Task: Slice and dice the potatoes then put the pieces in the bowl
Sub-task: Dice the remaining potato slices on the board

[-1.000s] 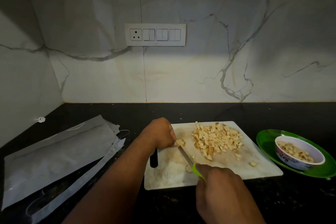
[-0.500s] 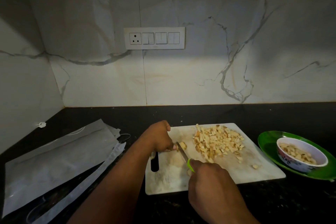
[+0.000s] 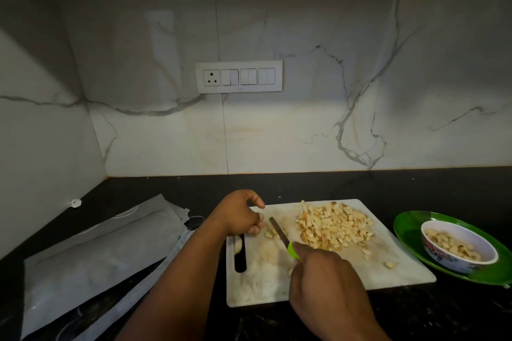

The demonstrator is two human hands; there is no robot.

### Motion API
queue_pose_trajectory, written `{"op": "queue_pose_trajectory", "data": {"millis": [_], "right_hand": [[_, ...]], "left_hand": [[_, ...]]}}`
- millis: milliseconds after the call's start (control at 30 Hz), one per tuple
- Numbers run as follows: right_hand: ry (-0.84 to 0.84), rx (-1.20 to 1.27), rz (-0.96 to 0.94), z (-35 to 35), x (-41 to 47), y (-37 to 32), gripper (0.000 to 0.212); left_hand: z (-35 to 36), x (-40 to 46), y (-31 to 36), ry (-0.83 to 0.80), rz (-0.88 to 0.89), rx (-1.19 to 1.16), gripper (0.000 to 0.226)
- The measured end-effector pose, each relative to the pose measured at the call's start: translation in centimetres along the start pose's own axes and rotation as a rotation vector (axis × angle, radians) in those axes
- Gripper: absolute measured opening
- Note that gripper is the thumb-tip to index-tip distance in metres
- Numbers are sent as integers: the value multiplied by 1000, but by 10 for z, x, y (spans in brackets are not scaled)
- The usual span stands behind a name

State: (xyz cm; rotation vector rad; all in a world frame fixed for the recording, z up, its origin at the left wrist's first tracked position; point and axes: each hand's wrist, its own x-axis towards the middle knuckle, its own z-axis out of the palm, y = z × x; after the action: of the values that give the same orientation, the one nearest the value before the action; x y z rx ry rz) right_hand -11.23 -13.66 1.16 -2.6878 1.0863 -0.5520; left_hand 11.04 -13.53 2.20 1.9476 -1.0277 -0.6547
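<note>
Since half a second ago, the left hand (image 3: 240, 216) has let go of the small potato bits (image 3: 273, 233) and now sits just left of them, fingers loosely curled and empty. The right hand (image 3: 322, 279) grips the green-handled knife (image 3: 280, 234), blade laid across those bits. Right of it is the diced pile (image 3: 333, 225) on the cutting board (image 3: 332, 285), with the bowl (image 3: 460, 248) far right. Unsteadied bits could skid under the blade toward the nearby fingers.
</note>
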Motion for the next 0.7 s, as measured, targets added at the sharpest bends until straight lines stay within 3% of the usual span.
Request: {"op": "queue_pose_trajectory", "data": {"millis": [67,167,333,533,700], "right_hand": [[-6,18,-13,6,2,-2,44],[-43,32,-47,11,5,-1,47],[-66,-28,-9,15,2,0,42],[19,-9,93,6,-7,16,39],[20,12,-24,18,-2,2,42]], "left_hand": [[-11,1,0,92,32,-9,13],[-30,3,-5,172,41,171,11],[-51,-1,-17,-70,-106,501,27],[-48,2,-26,-227,-154,554,44],[-46,4,-27,-274,-152,565,44]]}}
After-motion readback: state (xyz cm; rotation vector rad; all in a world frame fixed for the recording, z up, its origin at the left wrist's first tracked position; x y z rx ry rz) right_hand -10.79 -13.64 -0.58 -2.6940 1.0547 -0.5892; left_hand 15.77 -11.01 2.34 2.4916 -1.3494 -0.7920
